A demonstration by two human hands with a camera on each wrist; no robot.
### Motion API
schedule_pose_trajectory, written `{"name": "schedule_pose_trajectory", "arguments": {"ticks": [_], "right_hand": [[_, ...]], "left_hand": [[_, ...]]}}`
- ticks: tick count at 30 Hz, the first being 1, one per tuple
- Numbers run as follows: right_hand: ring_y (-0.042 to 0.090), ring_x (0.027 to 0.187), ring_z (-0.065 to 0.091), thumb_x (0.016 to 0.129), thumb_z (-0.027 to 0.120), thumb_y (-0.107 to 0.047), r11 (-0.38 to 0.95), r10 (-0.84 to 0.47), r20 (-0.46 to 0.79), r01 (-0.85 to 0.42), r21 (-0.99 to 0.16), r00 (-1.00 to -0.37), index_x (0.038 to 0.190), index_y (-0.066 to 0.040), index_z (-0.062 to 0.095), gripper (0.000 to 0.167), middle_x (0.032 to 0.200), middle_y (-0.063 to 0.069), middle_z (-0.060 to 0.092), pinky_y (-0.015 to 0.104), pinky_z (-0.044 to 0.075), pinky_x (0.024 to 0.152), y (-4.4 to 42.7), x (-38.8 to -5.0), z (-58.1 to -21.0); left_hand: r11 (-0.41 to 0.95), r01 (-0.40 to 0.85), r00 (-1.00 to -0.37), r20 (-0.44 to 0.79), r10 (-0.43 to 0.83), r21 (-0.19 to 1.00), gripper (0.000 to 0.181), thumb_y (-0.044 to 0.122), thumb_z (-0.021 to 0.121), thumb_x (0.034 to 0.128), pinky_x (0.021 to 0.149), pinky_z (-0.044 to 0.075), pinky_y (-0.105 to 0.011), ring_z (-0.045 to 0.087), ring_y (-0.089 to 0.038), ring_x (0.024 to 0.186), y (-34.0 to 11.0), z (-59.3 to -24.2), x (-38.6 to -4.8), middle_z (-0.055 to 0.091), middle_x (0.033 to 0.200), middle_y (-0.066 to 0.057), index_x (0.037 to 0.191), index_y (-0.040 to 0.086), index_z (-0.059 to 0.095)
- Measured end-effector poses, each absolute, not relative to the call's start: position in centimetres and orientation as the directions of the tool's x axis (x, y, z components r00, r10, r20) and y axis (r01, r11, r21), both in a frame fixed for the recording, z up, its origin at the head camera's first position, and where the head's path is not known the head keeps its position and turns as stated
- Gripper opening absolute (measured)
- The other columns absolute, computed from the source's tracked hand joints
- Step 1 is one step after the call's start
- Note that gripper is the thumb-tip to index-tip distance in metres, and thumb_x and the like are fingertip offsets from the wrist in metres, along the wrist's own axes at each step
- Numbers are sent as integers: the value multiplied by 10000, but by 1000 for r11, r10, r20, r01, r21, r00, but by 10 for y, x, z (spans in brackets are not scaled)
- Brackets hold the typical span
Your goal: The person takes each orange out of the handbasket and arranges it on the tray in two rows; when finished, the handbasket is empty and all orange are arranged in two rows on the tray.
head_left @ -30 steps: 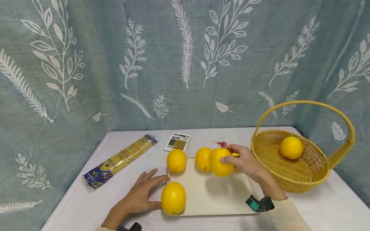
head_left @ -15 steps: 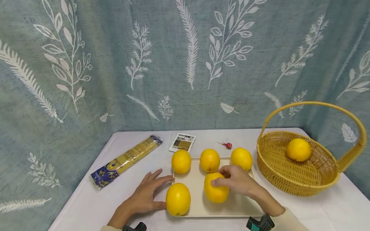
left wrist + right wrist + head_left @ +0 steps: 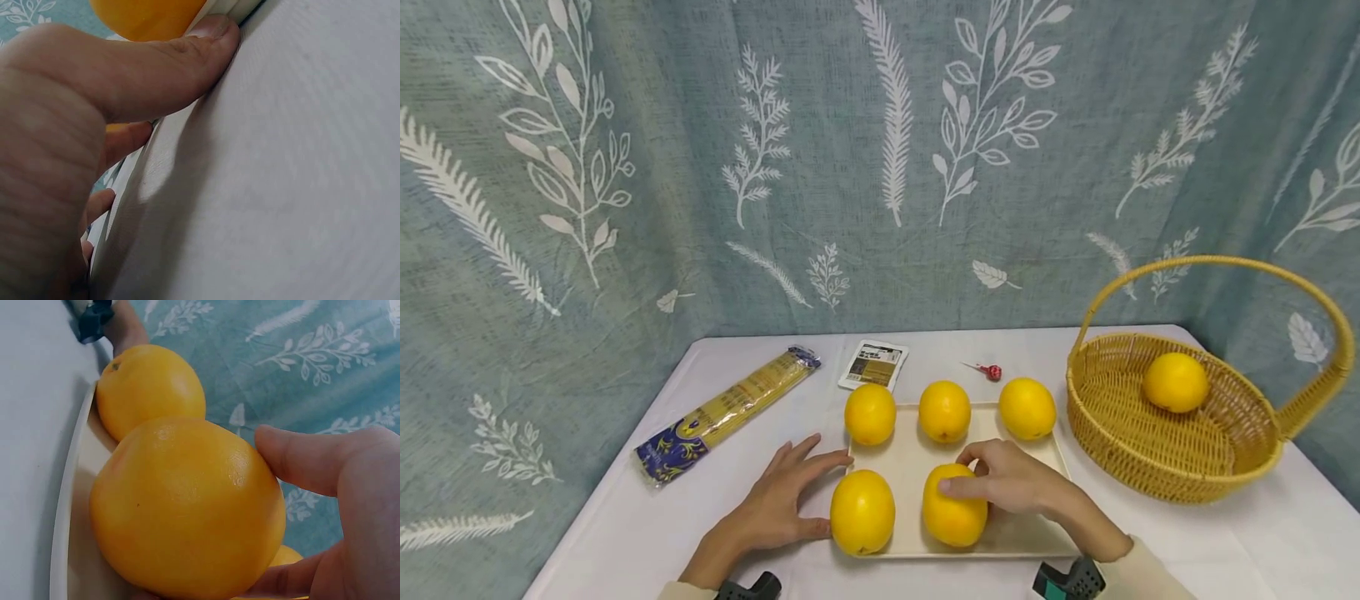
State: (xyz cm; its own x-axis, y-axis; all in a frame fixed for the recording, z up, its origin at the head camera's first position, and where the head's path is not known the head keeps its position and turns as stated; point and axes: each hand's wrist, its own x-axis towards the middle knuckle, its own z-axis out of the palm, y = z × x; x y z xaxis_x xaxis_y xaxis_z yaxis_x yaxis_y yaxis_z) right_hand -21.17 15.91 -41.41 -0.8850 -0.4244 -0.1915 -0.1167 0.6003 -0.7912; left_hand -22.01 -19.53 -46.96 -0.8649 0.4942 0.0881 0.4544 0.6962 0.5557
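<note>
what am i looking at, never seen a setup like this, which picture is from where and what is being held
There is no machine: these are a person's bare hands. The wide picture comes from a camera worn on the head; the close-ups come from cameras worn on each wrist. On the white table are a cream tray, a wicker basket bearing a lone orange, a yellow-and-blue packet, a white packet and a small red item. The right hand holds an orange at the tray's front; whether it touches the tray is hard to tell. The left hand holds nothing, its fingertips at the tray's left edge. Four other oranges sit on the tray, three along the back, one front left.
</note>
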Motion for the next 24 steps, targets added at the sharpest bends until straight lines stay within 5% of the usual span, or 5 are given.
{"name": "schedule_pose_trajectory", "arguments": {"ticks": [10, 19, 24], "right_hand": [[243, 581, 698, 896, 747, -405, 507, -472, -210, -69, -859, -857, 1274, 75, 597, 629, 748, 86, 683, 342, 614, 600, 160, -212, -412], [268, 613, 705, 868, 715, -235, 397, -528, -206, -24, -918, -824, 1392, 61, 525, 631, 980, 138, 623, 412, 638, 593, 160, -214, -419], [254, 608, 699, 829, 700, -214, 374, -555, -189, -40, -926, -810, 1342, 33, 561, 586, 955, 150, 619, 405, 640, 607, 164, -215, -422]], "left_hand": [[692, 462, -862, 99, 496, 555, 843, 674, 792, 687, 1223, 47, -673, 243, -427, 1514, -195, -470, -221, 537, 1514, 9, 1427, 350, 553], [694, 463, -862, 99, 496, 552, 850, 668, 802, 674, 1225, 45, -670, 242, -429, 1513, -195, -470, -221, 539, 1512, 6, 1420, 342, 559], [691, 479, -856, 116, 503, 541, 846, 677, 796, 678, 1217, 61, -684, 258, -443, 1503, -195, -470, -221, 544, 1507, -4, 1419, 345, 557]]}}
